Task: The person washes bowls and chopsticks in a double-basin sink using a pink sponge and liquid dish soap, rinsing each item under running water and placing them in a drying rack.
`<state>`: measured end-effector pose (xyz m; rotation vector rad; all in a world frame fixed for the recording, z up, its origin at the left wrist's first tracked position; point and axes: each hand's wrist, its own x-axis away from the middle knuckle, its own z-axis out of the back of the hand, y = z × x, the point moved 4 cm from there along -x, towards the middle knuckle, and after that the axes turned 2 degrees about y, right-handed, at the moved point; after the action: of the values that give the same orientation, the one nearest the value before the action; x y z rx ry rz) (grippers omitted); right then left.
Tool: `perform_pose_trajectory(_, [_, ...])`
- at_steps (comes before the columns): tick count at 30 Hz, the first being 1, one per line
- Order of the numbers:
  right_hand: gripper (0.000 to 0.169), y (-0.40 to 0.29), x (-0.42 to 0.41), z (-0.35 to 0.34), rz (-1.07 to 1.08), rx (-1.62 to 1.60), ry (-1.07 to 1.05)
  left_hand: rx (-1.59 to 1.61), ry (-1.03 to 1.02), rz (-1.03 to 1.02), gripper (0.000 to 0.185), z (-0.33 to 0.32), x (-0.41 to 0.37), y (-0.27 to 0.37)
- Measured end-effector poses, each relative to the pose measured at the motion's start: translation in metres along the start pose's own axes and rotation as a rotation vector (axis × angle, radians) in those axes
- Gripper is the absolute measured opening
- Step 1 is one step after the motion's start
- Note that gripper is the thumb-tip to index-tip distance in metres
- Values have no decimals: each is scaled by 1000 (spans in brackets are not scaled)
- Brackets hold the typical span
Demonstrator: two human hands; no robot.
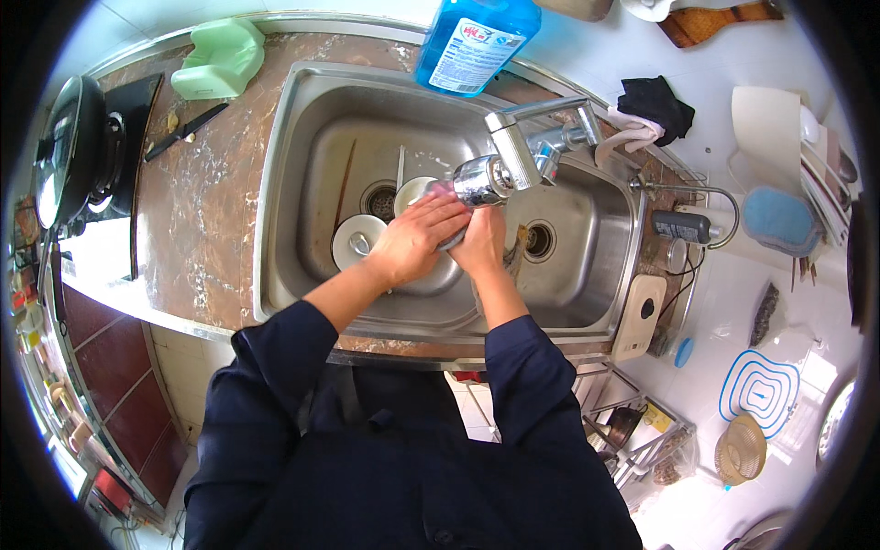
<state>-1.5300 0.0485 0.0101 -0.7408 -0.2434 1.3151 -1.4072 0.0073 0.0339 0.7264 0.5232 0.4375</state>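
My left hand [416, 237] lies over a small greyish thing [454, 239], its fingers together. From the other side my right hand [481, 237] is curled around the same thing, mostly hidden between my hands. Both are directly below the chrome faucet head [478, 180], above the middle of a stainless steel double sink [584, 268]. In the left basin, a white bowl [339, 246] with a metal spoon [358, 243] in it sits beside a second white bowl [407, 194], partly covered by my left hand. A brown chopstick [345, 182] and a pale stick [401, 165] rest near the drain.
A blue detergent bottle [474, 48] stands behind the sink. On the left counter are a black knife [185, 130] and a green plastic holder [220, 62], with a lidded pan [69, 151] beyond. A wet cloth-like strip [514, 254] hangs at the divider near my right wrist.
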Motion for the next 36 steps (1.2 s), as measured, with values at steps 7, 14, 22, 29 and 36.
perform_pose_trajectory(7, [59,-6,14,2,-329,-123,113,335,148,246,48,-14,-2,-50])
perform_pose_trajectory(14, [36,-15,29,0,-78,-252,323,1463,401,1114,27,-54,37,-72])
perform_pose_trajectory(22, [61,-11,49,-43,-55,-369,288,1963,605,1242,38,-86,46,-59])
perform_pose_trajectory(29, [45,-11,11,-9,-202,-325,-147,842,473,950,23,-35,51,-88])
perform_pose_trajectory(36, [31,-18,5,-23,-196,-124,-170,367,335,764,26,-17,40,-81])
